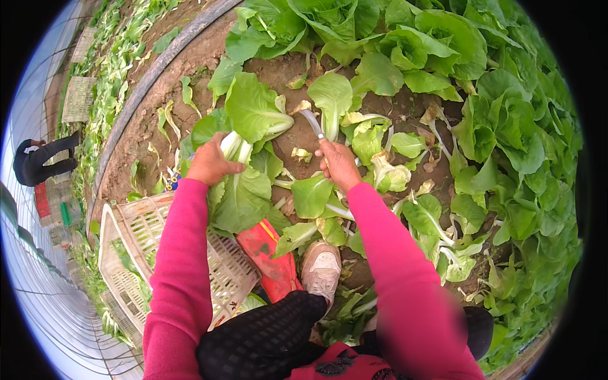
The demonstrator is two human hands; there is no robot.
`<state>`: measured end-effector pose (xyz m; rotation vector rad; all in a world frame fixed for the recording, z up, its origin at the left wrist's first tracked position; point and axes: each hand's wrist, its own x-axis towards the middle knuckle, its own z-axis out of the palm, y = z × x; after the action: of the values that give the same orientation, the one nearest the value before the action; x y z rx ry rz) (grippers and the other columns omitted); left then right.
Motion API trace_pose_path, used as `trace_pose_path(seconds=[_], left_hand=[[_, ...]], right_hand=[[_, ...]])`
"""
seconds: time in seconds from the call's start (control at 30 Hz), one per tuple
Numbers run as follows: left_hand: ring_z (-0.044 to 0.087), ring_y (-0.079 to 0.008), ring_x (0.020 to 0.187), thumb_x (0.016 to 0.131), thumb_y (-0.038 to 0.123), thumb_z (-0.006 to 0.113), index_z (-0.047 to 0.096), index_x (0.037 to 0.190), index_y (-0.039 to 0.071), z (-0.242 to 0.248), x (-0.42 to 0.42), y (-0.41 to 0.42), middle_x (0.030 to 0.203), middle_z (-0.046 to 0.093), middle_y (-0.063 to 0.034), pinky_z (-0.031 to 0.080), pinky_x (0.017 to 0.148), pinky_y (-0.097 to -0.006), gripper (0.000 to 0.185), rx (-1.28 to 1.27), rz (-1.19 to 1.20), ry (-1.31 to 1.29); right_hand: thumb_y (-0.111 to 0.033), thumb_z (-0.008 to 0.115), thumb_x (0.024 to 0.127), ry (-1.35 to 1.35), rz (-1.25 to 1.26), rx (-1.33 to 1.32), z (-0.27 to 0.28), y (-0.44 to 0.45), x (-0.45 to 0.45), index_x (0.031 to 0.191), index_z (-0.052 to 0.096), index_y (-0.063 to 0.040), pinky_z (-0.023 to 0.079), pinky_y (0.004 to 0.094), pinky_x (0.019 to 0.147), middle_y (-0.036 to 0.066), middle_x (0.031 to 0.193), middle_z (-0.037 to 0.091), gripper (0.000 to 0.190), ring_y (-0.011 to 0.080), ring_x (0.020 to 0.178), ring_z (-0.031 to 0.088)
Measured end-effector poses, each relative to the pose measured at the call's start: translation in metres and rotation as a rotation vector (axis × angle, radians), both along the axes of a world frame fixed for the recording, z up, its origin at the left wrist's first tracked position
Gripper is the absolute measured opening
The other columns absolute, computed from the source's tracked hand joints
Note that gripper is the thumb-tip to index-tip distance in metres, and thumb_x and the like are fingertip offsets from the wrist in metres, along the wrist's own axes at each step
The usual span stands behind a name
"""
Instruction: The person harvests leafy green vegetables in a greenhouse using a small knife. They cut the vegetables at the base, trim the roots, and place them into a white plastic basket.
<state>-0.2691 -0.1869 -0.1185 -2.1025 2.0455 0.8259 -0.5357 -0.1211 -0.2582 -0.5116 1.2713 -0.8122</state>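
My left hand (213,160) grips a leafy green cabbage plant by its pale stalks (237,145), with a broad leaf (244,202) hanging below the thumb. Just beyond it, a leafy head (259,107) lies with its white base towards the right; whether that is part of the held plant I cannot tell. In my right hand (338,164) is a small knife, its curved blade (312,121) pointing forward and left. The blade passes close beside an upright leaf with a white stalk (331,99). Most of the knife's handle is hidden by my fingers.
A white plastic crate (137,216) with leaves inside stands at my left, beside a red bag-like item (270,261). Loose leaves (437,228) litter the soil on the right. Growing heads (441,42) fill the far side. A dark hose (142,80) curves past; a person (45,159) bends beyond.
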Motion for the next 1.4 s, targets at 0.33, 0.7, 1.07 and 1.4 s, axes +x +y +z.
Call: trace_pose_path(seconds=[0.33,0.7,1.07,1.4], left_hand=[[0.066,-0.0348,0.102,0.057,0.025,0.088,0.050,0.132,0.003,0.007,-0.008,0.002,0.109,0.067,-0.0226,0.049,0.092,-0.0394,0.087,0.005,-0.016,-0.042],[0.066,-0.0360,0.099,0.058,0.024,0.085,0.054,0.129,0.008,0.019,-0.022,0.008,0.104,0.069,-0.0210,0.051,0.089,-0.0420,0.078,-0.020,-0.071,-0.092],[0.061,-0.0316,0.105,0.058,0.012,0.083,0.052,0.132,0.013,0.112,-0.054,0.066,0.105,0.067,-0.0118,0.047,0.092,-0.0428,0.080,-0.568,-0.611,-0.120],[0.060,-0.0314,0.110,0.063,0.002,0.071,0.066,0.113,0.011,0.165,-0.074,0.120,0.115,0.066,-0.0102,0.046,0.090,-0.0470,0.051,-0.883,-1.081,-0.003]], right_hand=[[-0.047,0.052,0.095,0.138,0.033,0.002,-0.018,-0.007,0.033,0.086,0.062,0.001,0.049,0.0361,0.056,0.011,0.066,0.060,0.050,0.0218,0.054,0.059],[-0.047,0.045,0.095,0.484,0.427,-0.090,-0.019,-0.015,0.026,0.099,0.066,0.004,0.045,0.0507,0.089,0.032,0.098,0.065,0.056,0.0471,0.099,0.061],[-0.047,0.060,0.094,-0.455,-0.247,0.173,0.041,0.033,-0.020,0.109,0.055,-0.010,0.036,0.0197,0.043,0.011,0.096,0.071,0.040,0.0146,0.069,0.068],[-0.042,0.075,0.083,-0.864,-0.409,-0.038,0.142,0.102,-0.069,0.107,0.061,-0.015,0.037,0.0178,0.041,0.002,0.093,0.067,0.039,0.0186,0.078,0.068]])
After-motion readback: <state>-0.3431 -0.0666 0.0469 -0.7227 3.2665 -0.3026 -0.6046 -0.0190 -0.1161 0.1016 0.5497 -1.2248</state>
